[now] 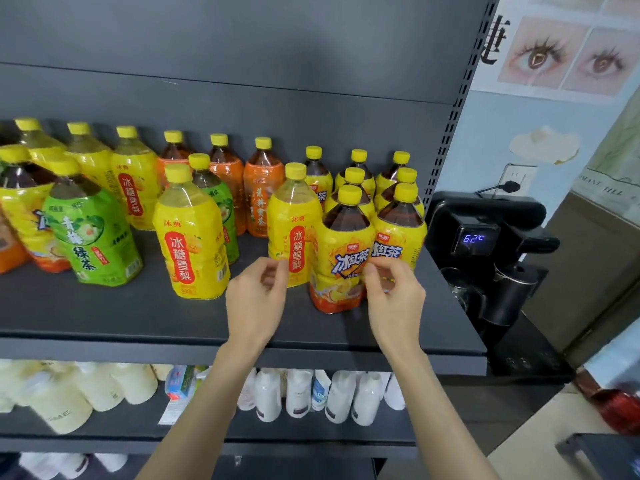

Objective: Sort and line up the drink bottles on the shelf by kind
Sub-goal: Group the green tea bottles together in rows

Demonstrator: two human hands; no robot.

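Two hands by the bottles on the shelf (104,317)

Near the shelf's right front corner, left hand (254,299) and right hand (394,296) hover loose, fingers curled, beside the iced red tea bottle (341,261).

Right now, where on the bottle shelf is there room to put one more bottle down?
The shelf is bare along its front edge, from the green bottle across to the left hand. There is another gap between the two yellow pear bottles. The right end, around the iced tea bottles, is crowded.

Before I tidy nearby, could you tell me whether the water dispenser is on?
On: the water dispenser shows a lit blue temperature readout.
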